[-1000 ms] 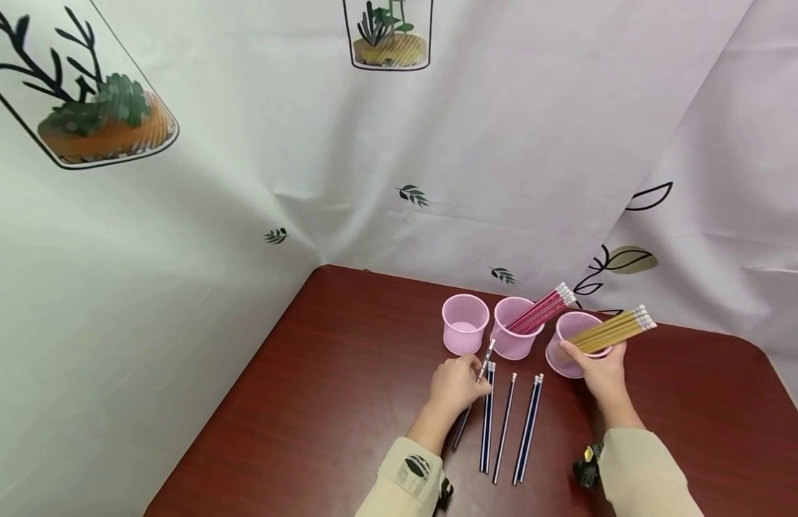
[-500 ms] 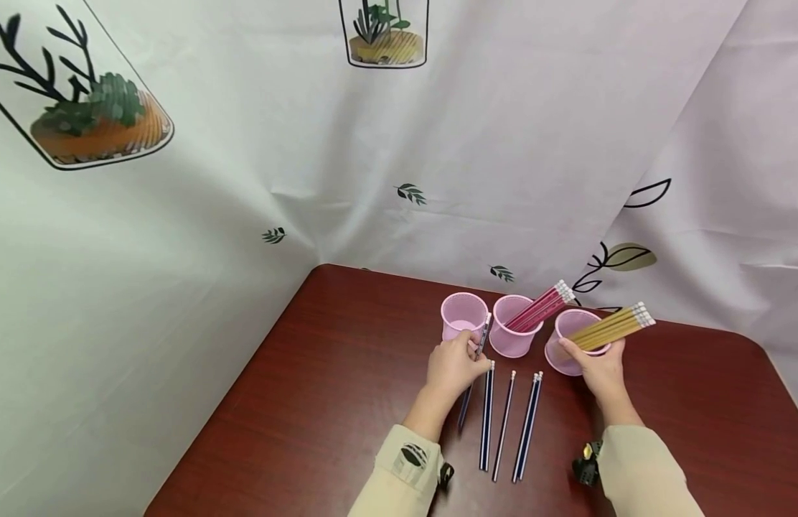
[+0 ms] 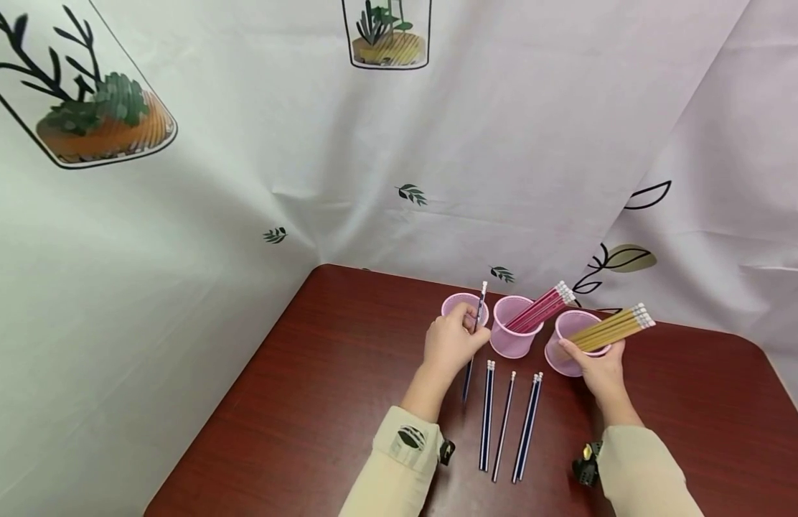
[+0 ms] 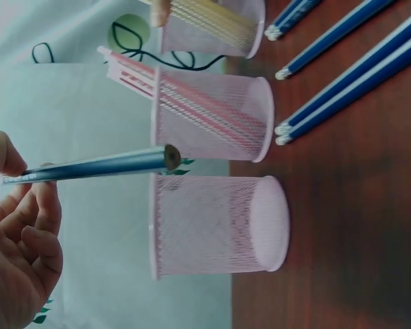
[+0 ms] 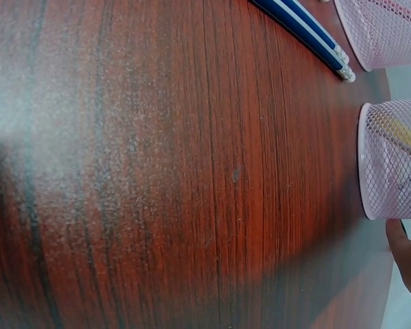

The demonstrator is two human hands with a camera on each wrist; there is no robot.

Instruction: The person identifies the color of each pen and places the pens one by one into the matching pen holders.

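My left hand (image 3: pixel 452 341) pinches a dark blue pencil (image 4: pixel 103 166) between thumb and fingers, in front of the leftmost pink mesh cup (image 4: pixel 198 226), which holds nothing. In the left wrist view the pencil's unsharpened end points toward the cups, above the table. My right hand (image 3: pixel 602 370) grips the rim and side of the right pink mesh cup (image 3: pixel 560 357), where several yellow pencils (image 3: pixel 608 330) lean to the right. Between them stands a middle pink mesh cup (image 3: pixel 512 346) with several red pencils (image 3: pixel 541 310).
Several blue pencils lie on the brown table (image 3: pixel 296 416) in front of the cups: a left pair (image 3: pixel 486 416), a single pencil (image 3: pixel 504 427) and a right pair (image 3: pixel 527 427). A patterned white cloth (image 3: pixel 321 143) hangs behind the table and along its left.
My left hand has moved away from me toward the left cup, raising the blue pencil to a steeper angle. My right hand stays on the right cup.
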